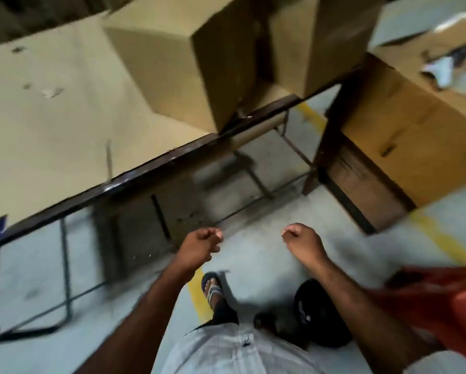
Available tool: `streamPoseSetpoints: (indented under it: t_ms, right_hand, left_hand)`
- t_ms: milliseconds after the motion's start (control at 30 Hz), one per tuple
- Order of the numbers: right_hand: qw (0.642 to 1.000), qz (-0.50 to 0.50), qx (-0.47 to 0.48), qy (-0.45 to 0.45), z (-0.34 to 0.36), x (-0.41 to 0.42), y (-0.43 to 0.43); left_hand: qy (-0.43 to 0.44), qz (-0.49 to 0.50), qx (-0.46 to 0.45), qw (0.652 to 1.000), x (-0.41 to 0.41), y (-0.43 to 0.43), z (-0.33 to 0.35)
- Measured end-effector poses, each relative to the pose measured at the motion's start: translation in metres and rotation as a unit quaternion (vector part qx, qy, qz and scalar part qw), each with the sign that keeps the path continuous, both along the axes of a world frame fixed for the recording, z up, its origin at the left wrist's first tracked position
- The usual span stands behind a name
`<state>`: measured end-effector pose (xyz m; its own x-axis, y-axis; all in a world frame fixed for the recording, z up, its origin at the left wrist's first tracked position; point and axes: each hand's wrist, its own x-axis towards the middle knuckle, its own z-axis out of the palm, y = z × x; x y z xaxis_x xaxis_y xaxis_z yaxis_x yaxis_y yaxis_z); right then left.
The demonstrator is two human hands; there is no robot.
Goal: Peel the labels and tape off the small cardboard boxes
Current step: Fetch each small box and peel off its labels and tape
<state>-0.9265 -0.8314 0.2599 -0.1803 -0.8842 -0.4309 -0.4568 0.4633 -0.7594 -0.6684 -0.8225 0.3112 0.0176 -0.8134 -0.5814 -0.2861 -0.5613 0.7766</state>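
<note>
Head view, blurring: standing at the desk (145, 171), facing two cardboard boxes (172, 63).
Holding left grip (201, 247) and right grip (304, 242) curled into empty fists above the floor (253, 265), well apart from plain brown boxes sitting on the desk.

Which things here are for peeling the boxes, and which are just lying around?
For the job: cardboard box, second box, left hand and right hand, both holding nothing.
Just lying about: cardboard tube under the table, black thing on the floor, red thing.
</note>
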Motion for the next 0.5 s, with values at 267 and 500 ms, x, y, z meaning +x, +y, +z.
streamPoseSetpoints:
  t_ms: [267,500]
  right_hand:
    - [0.964,0.249,-0.044,-0.080,0.033,0.182,0.019]
    - [0.873,0.474,-0.074,-0.083,0.061,0.318,0.137]
  left_hand:
    - [0.003,0.336,-0.074,0.939,0.112,0.156,0.034]
    - [0.006,0.510,-0.071,0.857,0.170,0.344,0.041]
